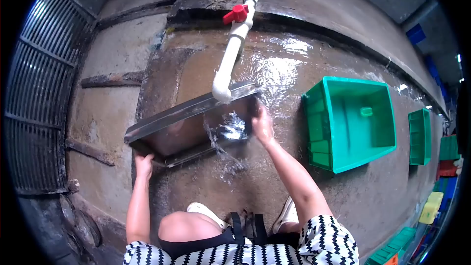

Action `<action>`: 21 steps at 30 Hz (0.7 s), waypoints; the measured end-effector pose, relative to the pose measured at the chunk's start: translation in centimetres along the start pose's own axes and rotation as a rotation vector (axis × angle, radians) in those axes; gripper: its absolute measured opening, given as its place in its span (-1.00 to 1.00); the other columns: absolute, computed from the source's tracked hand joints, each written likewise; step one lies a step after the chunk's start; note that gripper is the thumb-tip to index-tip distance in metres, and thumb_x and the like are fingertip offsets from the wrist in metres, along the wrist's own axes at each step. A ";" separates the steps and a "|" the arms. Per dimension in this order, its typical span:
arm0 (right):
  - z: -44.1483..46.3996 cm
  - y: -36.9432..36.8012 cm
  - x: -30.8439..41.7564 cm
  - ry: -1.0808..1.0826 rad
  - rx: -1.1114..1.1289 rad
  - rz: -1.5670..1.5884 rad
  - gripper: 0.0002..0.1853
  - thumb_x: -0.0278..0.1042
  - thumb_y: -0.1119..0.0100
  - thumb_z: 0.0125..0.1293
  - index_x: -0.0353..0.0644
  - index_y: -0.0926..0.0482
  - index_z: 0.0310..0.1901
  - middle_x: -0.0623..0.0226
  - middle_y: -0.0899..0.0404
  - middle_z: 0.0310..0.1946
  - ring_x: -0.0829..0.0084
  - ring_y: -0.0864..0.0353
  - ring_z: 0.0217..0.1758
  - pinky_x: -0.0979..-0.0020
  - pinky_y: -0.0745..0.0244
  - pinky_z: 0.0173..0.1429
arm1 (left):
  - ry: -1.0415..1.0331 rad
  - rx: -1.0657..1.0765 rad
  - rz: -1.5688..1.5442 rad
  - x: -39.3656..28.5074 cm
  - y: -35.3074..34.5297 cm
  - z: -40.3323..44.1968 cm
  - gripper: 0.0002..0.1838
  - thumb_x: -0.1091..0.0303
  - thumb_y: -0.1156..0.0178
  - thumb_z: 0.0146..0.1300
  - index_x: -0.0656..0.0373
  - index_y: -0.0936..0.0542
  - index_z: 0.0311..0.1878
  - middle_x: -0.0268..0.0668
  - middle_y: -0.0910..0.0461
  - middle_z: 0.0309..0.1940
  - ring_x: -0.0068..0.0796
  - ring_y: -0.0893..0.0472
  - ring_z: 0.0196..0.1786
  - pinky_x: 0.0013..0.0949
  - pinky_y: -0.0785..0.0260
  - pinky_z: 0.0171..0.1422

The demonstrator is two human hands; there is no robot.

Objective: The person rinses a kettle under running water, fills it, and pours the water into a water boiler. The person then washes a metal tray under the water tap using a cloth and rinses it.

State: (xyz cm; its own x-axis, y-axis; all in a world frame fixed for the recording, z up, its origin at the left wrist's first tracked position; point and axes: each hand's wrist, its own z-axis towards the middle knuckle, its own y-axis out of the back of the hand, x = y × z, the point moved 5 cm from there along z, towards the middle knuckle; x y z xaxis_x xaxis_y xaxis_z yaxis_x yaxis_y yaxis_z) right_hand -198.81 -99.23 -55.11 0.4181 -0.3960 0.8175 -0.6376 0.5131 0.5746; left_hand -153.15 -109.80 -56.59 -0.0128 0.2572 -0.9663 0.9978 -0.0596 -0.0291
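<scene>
Between my hands a rectangular metal tray is held tilted under a white pipe. Water from the pipe's bent end splashes on the tray's inner face and runs off its lower edge. My left hand grips the tray's lower left corner, with some fingers hidden behind it. At the tray's right end, my right hand is closed on the edge. A red valve handle sits on the pipe's upper part.
A green plastic crate stands on the wet floor to the right, with a smaller green crate beyond it. Metal bars line the left side. A raised ledge runs behind the pipe. Several coloured containers are at the far right.
</scene>
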 end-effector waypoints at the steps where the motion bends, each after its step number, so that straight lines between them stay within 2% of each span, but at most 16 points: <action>1: -0.2 -1.4 1.3 -0.017 0.095 -0.092 -0.48 -0.51 -0.05 -0.04 -0.17 -0.28 0.06 -0.07 -0.48 -0.19 -0.01 -0.47 -0.11 0.18 -0.37 -0.04 | -0.003 -0.052 -0.054 -0.6 1.6 -0.4 -0.38 0.76 0.01 -0.19 0.27 -0.23 0.08 -0.24 -0.38 -0.05 -0.34 -0.39 0.02 -0.35 -0.16 0.17; 3: -0.9 -3.5 4.2 0.026 0.169 -0.099 -0.48 -0.52 -0.04 -0.04 -0.21 -0.27 0.06 -0.09 -0.46 -0.18 -0.03 -0.44 -0.08 0.18 -0.36 -0.03 | 0.020 -0.165 -0.126 -0.3 5.6 -0.7 -0.37 0.78 0.03 -0.23 0.27 -0.25 0.06 -0.24 -0.40 -0.08 -0.34 -0.41 -0.02 -0.35 -0.20 0.13; 4: -1.1 -4.1 5.6 0.114 0.167 -0.071 -0.50 -0.54 -0.02 -0.04 -0.24 -0.27 0.05 -0.09 -0.45 -0.16 -0.03 -0.43 -0.08 0.19 -0.36 -0.02 | 0.011 -0.184 -0.118 -0.3 7.1 -0.8 -0.37 0.78 0.03 -0.23 0.27 -0.25 0.06 -0.24 -0.40 -0.08 -0.34 -0.41 -0.02 -0.35 -0.20 0.13; 5: -1.1 -5.3 5.7 0.123 0.181 -0.058 -0.50 -0.54 -0.02 -0.04 -0.24 -0.27 0.05 -0.09 -0.45 -0.16 -0.03 -0.43 -0.08 0.19 -0.36 -0.02 | 0.032 -0.230 -0.123 0.1 8.5 -1.0 -0.45 0.75 0.02 -0.20 0.27 -0.30 0.00 -0.24 -0.42 -0.16 -0.37 -0.44 -0.15 -0.39 -0.28 -0.01; 6: -1.2 -6.3 5.7 0.226 0.130 -0.020 -0.49 -0.57 0.03 -0.04 -0.23 -0.27 0.06 -0.07 -0.44 -0.15 -0.02 -0.43 -0.08 0.18 -0.36 -0.02 | 0.056 -0.272 -0.129 0.7 9.7 -1.3 -0.52 0.72 0.01 -0.17 0.27 -0.34 -0.06 -0.25 -0.44 -0.24 -0.40 -0.48 -0.29 -0.42 -0.35 -0.15; 7: -1.4 -6.5 6.4 0.324 0.075 0.015 -0.49 -0.61 0.08 -0.04 -0.23 -0.27 0.06 -0.06 -0.43 -0.14 -0.01 -0.43 -0.08 0.17 -0.37 -0.02 | 0.053 -0.283 -0.122 1.5 10.7 -1.7 -0.52 0.72 0.01 -0.17 0.27 -0.34 -0.06 -0.25 -0.44 -0.24 -0.40 -0.48 -0.29 -0.42 -0.35 -0.15; 8: -1.4 -6.2 7.1 0.457 -0.002 0.143 -0.55 -0.62 0.04 -0.05 -0.25 -0.32 -0.02 -0.04 -0.43 -0.18 -0.05 -0.42 -0.11 0.19 -0.35 -0.06 | 0.115 -0.278 -0.107 2.7 11.3 -2.0 -0.57 0.71 0.00 -0.14 0.29 -0.36 -0.08 -0.23 -0.44 -0.25 -0.39 -0.49 -0.30 -0.40 -0.37 -0.19; 9: -1.2 -5.6 7.9 0.458 -0.002 0.145 -0.55 -0.62 0.04 -0.05 -0.25 -0.32 -0.02 -0.04 -0.43 -0.18 -0.05 -0.42 -0.11 0.19 -0.35 -0.06 | 0.178 -0.268 -0.096 3.5 11.6 -2.2 -0.61 0.69 0.00 -0.11 0.31 -0.38 -0.10 -0.22 -0.44 -0.26 -0.38 -0.49 -0.31 -0.38 -0.39 -0.23; 10: -1.2 -4.7 9.0 0.544 -0.010 0.121 -0.58 -0.64 0.05 -0.06 -0.25 -0.35 -0.06 -0.04 -0.43 -0.21 -0.05 -0.42 -0.14 0.20 -0.36 -0.08 | 0.203 -0.268 -0.116 2.9 9.7 -3.1 -0.69 0.65 -0.03 -0.07 0.33 -0.40 -0.16 -0.21 -0.45 -0.26 -0.33 -0.50 -0.29 -0.26 -0.43 -0.23; 11: -1.0 -4.1 9.7 0.629 -0.017 0.095 -0.60 -0.65 0.06 -0.07 -0.26 -0.38 -0.09 -0.03 -0.44 -0.23 -0.04 -0.43 -0.16 0.20 -0.37 -0.11 | 0.256 -0.175 -0.224 2.1 7.5 -4.3 -0.73 0.59 -0.03 -0.01 0.30 -0.40 -0.17 -0.17 -0.46 -0.22 -0.25 -0.50 -0.20 -0.10 -0.42 -0.10; 12: -0.4 -3.9 9.5 0.703 0.031 0.075 -0.66 -0.66 0.05 -0.06 -0.28 -0.42 -0.16 -0.02 -0.44 -0.28 -0.01 -0.45 -0.23 0.22 -0.41 -0.17 | 0.404 -0.114 -0.293 1.5 5.8 -5.7 -0.73 0.55 -0.03 0.02 0.32 -0.39 -0.14 -0.14 -0.48 -0.23 -0.20 -0.50 -0.15 -0.05 -0.40 -0.05; 15: 0.3 1.5 14.9 0.913 -0.002 0.013 -0.59 -0.65 0.00 -0.04 -0.21 -0.44 -0.07 0.01 -0.47 -0.15 0.07 -0.51 -0.17 0.26 -0.47 -0.14 | 0.764 -0.037 -0.534 3.2 1.7 -9.5 -0.69 0.40 -0.01 0.10 0.33 -0.35 -0.08 -0.03 -0.46 -0.16 -0.10 -0.46 -0.03 0.09 -0.33 0.05; 17: 1.4 3.2 15.9 0.952 0.048 -0.061 -0.55 -0.57 -0.02 0.03 -0.14 -0.38 0.05 0.16 -0.48 -0.10 0.17 -0.52 -0.16 0.31 -0.47 -0.13 | 0.938 0.107 -0.597 4.9 -1.7 -12.3 -0.63 0.34 -0.02 0.11 0.34 -0.31 -0.04 0.06 -0.39 -0.07 -0.02 -0.42 0.02 0.05 -0.30 0.09; 19: 1.5 4.8 17.8 1.064 0.081 -0.208 -0.58 -0.58 -0.03 -0.02 -0.18 -0.43 -0.03 0.21 -0.49 -0.12 0.20 -0.52 -0.23 0.33 -0.48 -0.18 | 1.167 0.231 -0.648 8.6 -4.8 -15.1 -0.61 0.34 0.00 0.15 0.38 -0.26 -0.01 0.14 -0.31 0.01 0.05 -0.39 0.04 -0.03 -0.29 0.14; 21: 1.0 5.5 18.9 1.134 0.146 -0.278 -0.66 -0.54 -0.04 -0.04 -0.20 -0.47 -0.13 0.23 -0.47 -0.08 0.24 -0.51 -0.17 0.33 -0.45 -0.13 | 1.332 0.035 -0.771 14.9 -7.4 -17.5 -0.58 0.34 0.03 0.20 0.42 -0.19 0.02 0.15 -0.27 0.03 0.07 -0.36 0.07 -0.11 -0.28 0.18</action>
State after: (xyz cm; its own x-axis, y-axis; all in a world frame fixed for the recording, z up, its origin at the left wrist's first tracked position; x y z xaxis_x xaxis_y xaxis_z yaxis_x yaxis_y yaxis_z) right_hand -195.04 -104.62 -36.59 0.8442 0.4612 0.2732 -0.4709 0.3947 0.7890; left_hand -159.55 -88.67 -66.29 -0.4241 0.8816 0.2073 0.7740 0.4717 -0.4224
